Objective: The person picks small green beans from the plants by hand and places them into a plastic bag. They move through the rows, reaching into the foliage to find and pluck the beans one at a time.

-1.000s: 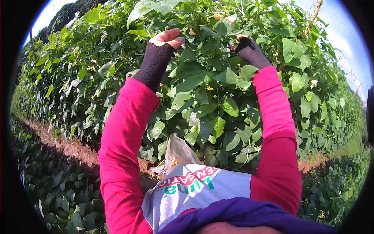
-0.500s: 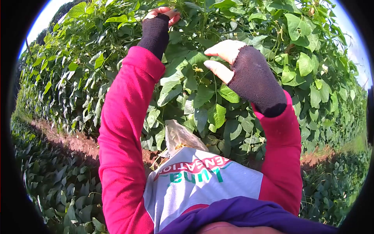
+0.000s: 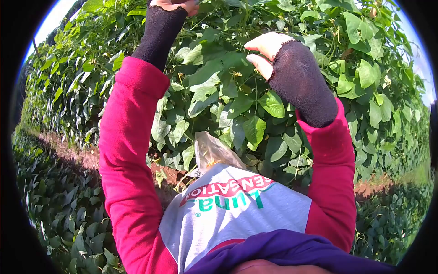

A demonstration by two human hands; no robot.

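Observation:
My left hand (image 3: 175, 6), in a dark fingerless glove, reaches up into the leaves at the top edge of the view. Its fingers are curled together and partly cut off by the frame; whatever they may hold is hidden. Lower and to the right, my right hand (image 3: 294, 73) wears a matching glove. Thumb and fingers stand apart with nothing between them, in front of the climbing bean-like plants (image 3: 242, 96). A small yellowish flower or bud (image 3: 237, 74) shows just left of the right thumb.
A translucent plastic bag (image 3: 214, 153) hangs at my waist, in front of my grey shirt (image 3: 237, 219). Reddish soil (image 3: 77, 153) runs along the foot of the tall plant wall. Low dark leafy plants (image 3: 68, 214) grow on the near side.
My left hand has moved up and to the left, partly out of the frame. My right hand has shifted slightly up and right, keeping its open shape.

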